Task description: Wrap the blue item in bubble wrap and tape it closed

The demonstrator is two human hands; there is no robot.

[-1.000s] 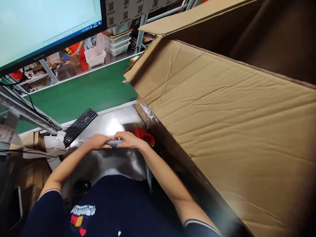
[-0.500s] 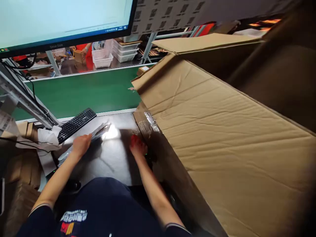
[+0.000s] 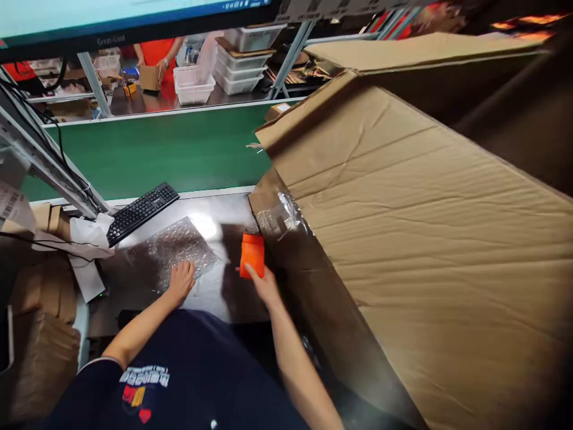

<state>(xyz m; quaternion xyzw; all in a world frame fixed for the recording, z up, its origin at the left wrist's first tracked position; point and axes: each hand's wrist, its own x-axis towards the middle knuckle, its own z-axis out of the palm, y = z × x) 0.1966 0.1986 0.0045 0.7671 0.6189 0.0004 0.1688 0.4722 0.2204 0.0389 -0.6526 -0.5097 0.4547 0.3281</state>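
A small flat orange packet (image 3: 253,254) is in my right hand (image 3: 265,285), with the thumb across its near face and the other fingers mostly hidden behind it. My left hand (image 3: 181,280) is at the near edge of a clear bubble wrap sheet (image 3: 179,245), its fingers bent together on the plastic. The sheet lies nearly flat on the metal table (image 3: 212,304). The packet is held over the table's right side, beside the large cardboard box and apart from the wrap.
A large open cardboard box (image 3: 430,239) fills the right. A black keyboard (image 3: 143,212) lies behind the wrap, below a monitor (image 3: 134,30). Beyond runs a green conveyor belt (image 3: 165,149). Across it, a person in orange handles a small carton (image 3: 149,77) near white baskets (image 3: 194,89).
The bubble wrap, bunched in my left hand before, now lies spread on the table. My left hand has moved right and nearer. My right hand now shows the orange packet, angled upward.
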